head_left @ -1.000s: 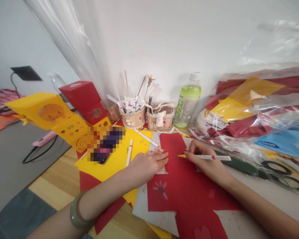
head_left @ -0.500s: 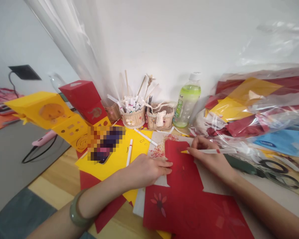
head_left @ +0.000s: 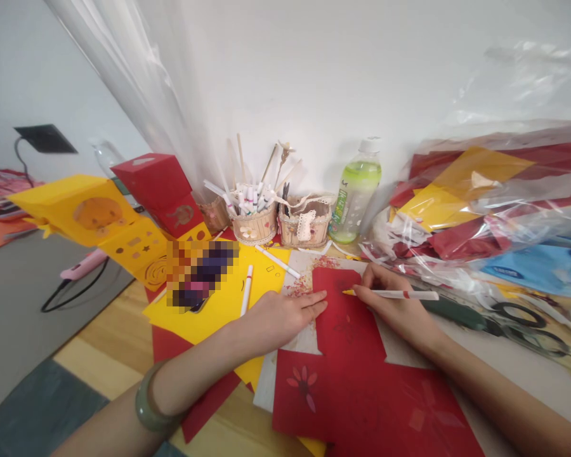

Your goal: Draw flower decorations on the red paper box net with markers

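Note:
A cross-shaped sheet of red card [head_left: 356, 393] lies on a pale board [head_left: 265, 387], with a painted flower on its left flap and a faint drawn one on its upper flap. My right hand [head_left: 394, 304] pinches a white marker [head_left: 413, 294] with a yellow tip, which points at the upper flap. Whether the tip touches the card I cannot tell. My left hand [head_left: 285, 317] rests with fingers stretched out, their tips on the left edge of that flap. Two more white markers [head_left: 247, 289] lie on yellow card [head_left: 231, 317] beside it.
Behind stand a basket of markers [head_left: 254, 225], a lace-trimmed basket [head_left: 304, 230] and a green drink bottle [head_left: 356, 190]. Scissors [head_left: 528, 327] and a plastic bag of coloured paper [head_left: 480, 197] lie at right. Folded yellow [head_left: 80, 209] and red boxes [head_left: 155, 190] stand left, near a phone [head_left: 202, 299].
My left fingers have shifted slightly up along the flap's edge. The marker in my right hand has moved a little left, its tip still over the upper flap.

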The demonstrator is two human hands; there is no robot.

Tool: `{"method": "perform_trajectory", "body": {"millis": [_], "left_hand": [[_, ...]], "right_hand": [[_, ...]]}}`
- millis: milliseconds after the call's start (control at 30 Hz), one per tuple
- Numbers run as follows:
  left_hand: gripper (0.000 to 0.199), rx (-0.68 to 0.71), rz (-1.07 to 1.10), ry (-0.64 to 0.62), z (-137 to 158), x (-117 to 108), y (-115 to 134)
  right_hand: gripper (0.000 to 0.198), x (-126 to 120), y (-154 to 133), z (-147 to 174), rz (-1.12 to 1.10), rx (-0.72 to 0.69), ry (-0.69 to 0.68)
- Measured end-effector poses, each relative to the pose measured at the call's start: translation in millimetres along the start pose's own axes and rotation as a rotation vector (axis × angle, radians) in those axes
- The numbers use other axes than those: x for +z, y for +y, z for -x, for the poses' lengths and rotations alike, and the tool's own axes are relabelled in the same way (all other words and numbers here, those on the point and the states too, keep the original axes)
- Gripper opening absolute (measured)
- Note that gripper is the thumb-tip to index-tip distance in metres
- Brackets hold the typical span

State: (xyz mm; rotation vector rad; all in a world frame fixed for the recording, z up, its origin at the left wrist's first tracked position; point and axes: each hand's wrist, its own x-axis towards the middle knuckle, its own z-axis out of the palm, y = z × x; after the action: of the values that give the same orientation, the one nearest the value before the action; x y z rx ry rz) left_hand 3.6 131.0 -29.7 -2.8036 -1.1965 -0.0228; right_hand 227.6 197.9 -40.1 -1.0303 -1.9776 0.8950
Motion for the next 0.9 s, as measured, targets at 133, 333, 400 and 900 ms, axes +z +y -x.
{"method": "perform_trajectory", "body": {"millis": [133, 333, 400, 900], "left_hand": [[0.049, -0.007, 0.008, -0.018, -0.1, -0.6, 0.1], [0.048, -0.005, -0.014, -0.024, -1.0, 0.0, -0.4], [0.049, -0.007, -0.018, -0.028, -1.1, 0.1, -0.3], [0.052, -0.009, 0.022, -0.02, 0.6, 4.4, -1.1]], "right_hand": [[0.023, 0.2, -0.3, 0.2, 0.01, 0.016, 0.012], [0.023, 0.0, -0.9, 0.3, -0.002, 0.017, 0.012], [0.023, 0.1, -1.6, 0.4, -0.004, 0.016, 0.017], [0.024, 0.0, -0.3, 0.5, 0.005, 0.006, 0.01]]}}
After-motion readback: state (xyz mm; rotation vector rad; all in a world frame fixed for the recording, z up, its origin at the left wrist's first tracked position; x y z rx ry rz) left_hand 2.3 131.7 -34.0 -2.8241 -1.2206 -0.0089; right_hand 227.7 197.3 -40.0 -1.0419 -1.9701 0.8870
